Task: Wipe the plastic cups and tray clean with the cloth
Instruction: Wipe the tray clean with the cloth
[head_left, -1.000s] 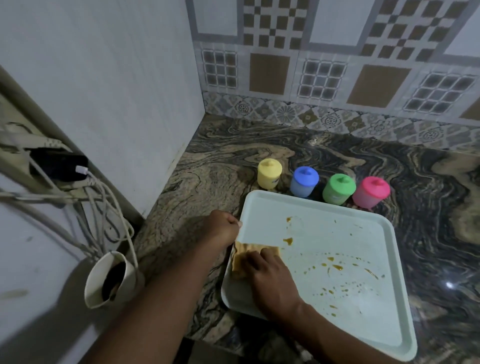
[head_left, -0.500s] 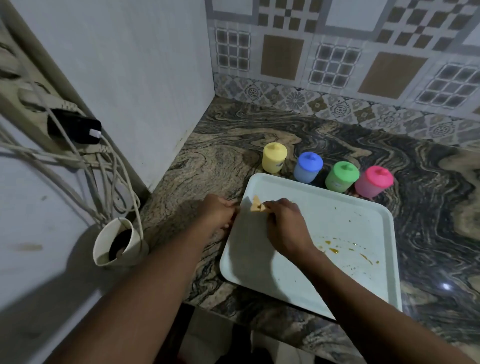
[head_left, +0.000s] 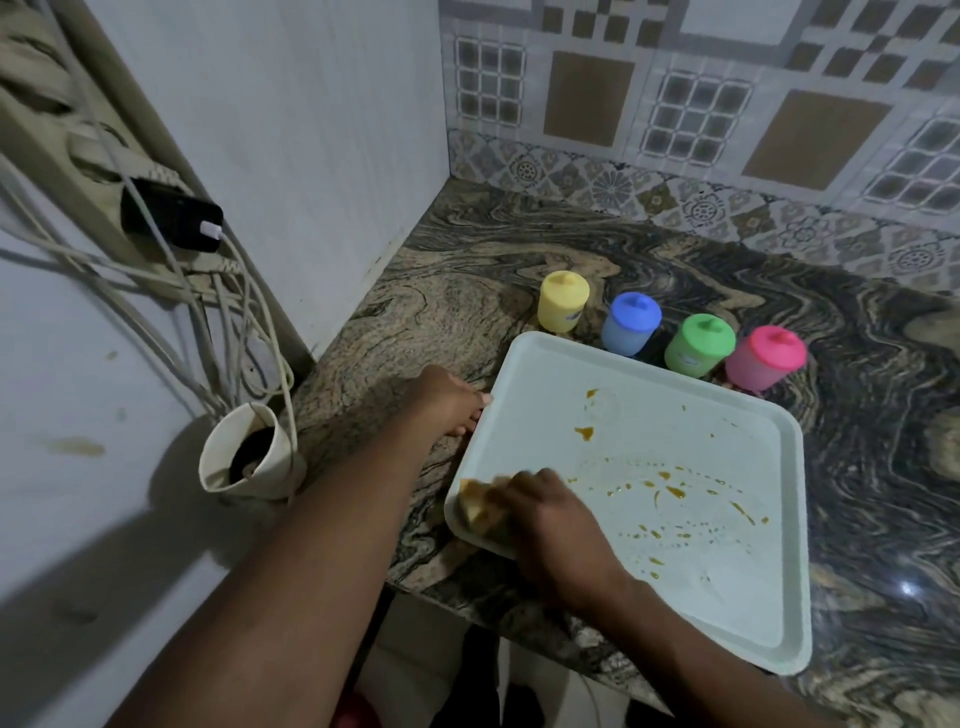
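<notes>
Head view: the right hand (head_left: 550, 525), gripping the cloth (head_left: 480, 501), has swept from the far-left corner of the tray (head_left: 727, 603) back to near-left. The left hand (head_left: 447, 400) grips the rim, and the central stains (head_left: 670, 491) are still unwiped.

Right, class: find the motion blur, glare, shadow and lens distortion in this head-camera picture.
Head view: dim light; motion blur smears the cloth and the fingers of the right hand, while the pink cup is sharp; a small glare spot sits on the countertop right of the tray; a broad shadow covers the white surface at lower left; the wide lens leans the side wall edge.
</notes>
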